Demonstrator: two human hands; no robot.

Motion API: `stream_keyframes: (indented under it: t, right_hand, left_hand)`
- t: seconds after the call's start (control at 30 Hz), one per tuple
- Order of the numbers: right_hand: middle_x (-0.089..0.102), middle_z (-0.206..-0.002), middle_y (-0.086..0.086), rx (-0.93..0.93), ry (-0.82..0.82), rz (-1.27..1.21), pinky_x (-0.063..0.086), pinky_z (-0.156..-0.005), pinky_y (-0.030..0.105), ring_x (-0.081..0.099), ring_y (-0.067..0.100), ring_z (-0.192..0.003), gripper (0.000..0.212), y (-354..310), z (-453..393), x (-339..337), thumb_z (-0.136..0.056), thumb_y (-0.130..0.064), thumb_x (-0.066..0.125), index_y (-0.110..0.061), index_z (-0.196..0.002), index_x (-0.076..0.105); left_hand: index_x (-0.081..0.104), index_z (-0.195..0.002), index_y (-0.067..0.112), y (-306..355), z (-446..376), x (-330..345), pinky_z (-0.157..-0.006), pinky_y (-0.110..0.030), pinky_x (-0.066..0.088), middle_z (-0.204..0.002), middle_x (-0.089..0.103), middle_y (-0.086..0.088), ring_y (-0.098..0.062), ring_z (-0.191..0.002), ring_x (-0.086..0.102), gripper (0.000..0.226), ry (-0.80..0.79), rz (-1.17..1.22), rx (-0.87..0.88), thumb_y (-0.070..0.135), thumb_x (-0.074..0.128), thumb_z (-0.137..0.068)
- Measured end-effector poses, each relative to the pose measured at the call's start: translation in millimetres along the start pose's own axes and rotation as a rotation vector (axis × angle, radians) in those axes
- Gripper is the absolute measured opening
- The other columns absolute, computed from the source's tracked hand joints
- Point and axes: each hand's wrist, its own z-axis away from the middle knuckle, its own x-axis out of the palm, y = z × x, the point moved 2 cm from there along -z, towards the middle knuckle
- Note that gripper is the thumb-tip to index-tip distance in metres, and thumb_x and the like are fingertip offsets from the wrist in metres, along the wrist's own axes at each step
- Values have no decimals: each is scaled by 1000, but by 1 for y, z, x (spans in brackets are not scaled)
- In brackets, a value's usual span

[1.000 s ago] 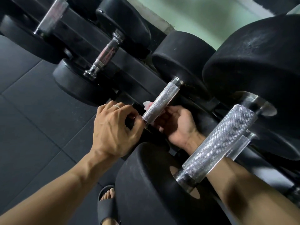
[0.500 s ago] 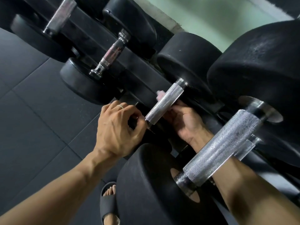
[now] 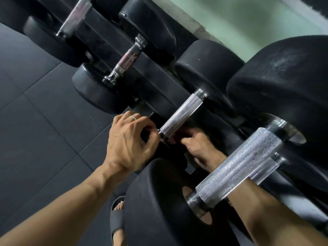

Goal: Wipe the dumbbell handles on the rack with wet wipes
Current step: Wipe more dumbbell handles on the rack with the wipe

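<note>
Black dumbbells lie in a row on a dark rack [image 3: 159, 80]. The middle dumbbell's knurled silver handle [image 3: 181, 115] runs diagonally. My left hand [image 3: 129, 142], a ring on one finger, pinches the lower end of that handle at its collar. Beneath the same end is my right hand [image 3: 200, 148], fingers curled up against the metal. The wet wipe is hidden between those fingers and the handle. My right forearm passes under the thick handle of the nearest dumbbell [image 3: 237, 167].
Two smaller dumbbells [image 3: 126, 59] sit further left on the rack. The big black heads [image 3: 284, 89] of the nearest dumbbells crowd the right side. Dark rubber floor tiles [image 3: 44, 112] spread to the left, and my slippered foot [image 3: 117, 219] stands below.
My right hand has slid from high on the middle handle down to its lower end, and the wipe is no longer in sight. My left hand stays at the collar.
</note>
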Motion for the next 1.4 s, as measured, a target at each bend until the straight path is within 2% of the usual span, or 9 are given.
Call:
stream_keyframes:
  t: [0.13, 0.27, 0.37, 0.47, 0.63, 0.77, 0.93, 1.13, 1.4]
  right_hand:
    - [77, -96, 11, -13, 37, -233, 54, -96, 41, 71, 26, -98, 38, -11, -4, -7, -80, 5, 57, -24, -82, 80]
    - [76, -91, 15, -41, -36, -68, 54, -94, 44, 68, 22, -86, 22, -2, 16, -7, -83, 0, 66, -17, -93, 76]
    - [73, -71, -6, -84, -24, -162, 54, -78, 22, 69, 7, -71, 25, -4, 46, -24, -88, 14, 58, -3, -99, 72]
    - [75, -84, 9, -112, 45, -277, 53, -80, 16, 73, 11, -86, 16, -24, 95, -40, -86, -1, 62, 14, -87, 67]
    - [77, -97, 7, -33, 375, -295, 50, -105, 46, 73, 20, -97, 20, -37, 169, -58, -87, 4, 67, -12, -88, 80]
    - [78, -91, -4, -74, 633, -256, 53, -74, 25, 73, 10, -88, 26, -62, 236, -62, -91, 1, 64, -23, -91, 75]
    - [78, -94, -3, -88, 780, -255, 52, -78, 28, 72, 20, -97, 33, -95, 297, -38, -92, 1, 62, -28, -89, 78]
    - [78, -92, -2, -200, 650, -325, 57, -81, 33, 72, 19, -95, 32, -160, 296, 21, -90, -1, 63, -28, -86, 80]
    - [76, -84, -12, -185, 529, -183, 58, -81, 22, 71, 2, -82, 32, -210, 192, 87, -88, -4, 64, -33, -87, 77]
  left_hand:
    - [69, -73, 18, -1, -1, 1, -80, -38, 43, -73, 67, 4, -19, -73, 58, 28, -4, 6, 12, 34, 47, -78]
    - [68, -70, 19, -1, -1, 1, -81, -38, 42, -71, 66, 4, -20, -72, 59, 29, -24, 1, 44, 36, 46, -78]
    - [67, -67, 18, 0, -2, 0, -81, -38, 41, -65, 63, 4, -21, -68, 58, 32, -42, 1, 75, 39, 45, -79]
    - [66, -66, 20, 3, 0, -4, -81, -34, 35, -62, 59, 6, -21, -68, 56, 35, -86, -8, 115, 43, 45, -80]
    - [71, -77, 23, 3, -3, -16, -78, -32, 41, -73, 64, 9, -17, -78, 57, 27, -257, 46, 255, 44, 56, -82]
    - [72, -78, 19, 18, 0, -58, -67, -36, 52, -79, 65, 4, -19, -83, 60, 13, -268, 62, 376, 30, 68, -84]
    - [73, -95, 19, 45, 7, -125, -76, -33, 54, -89, 65, 6, -16, -92, 61, 14, -301, 118, 472, 30, 71, -86]
    - [70, -114, 25, 64, -1, -178, -87, -26, 53, -101, 65, 14, 1, -94, 62, 27, -478, 299, 379, 38, 64, -91]
    - [70, -81, 35, 14, -63, -189, -66, -20, 51, -74, 72, 13, -2, -72, 66, 15, -549, 375, 154, 21, 77, -83]
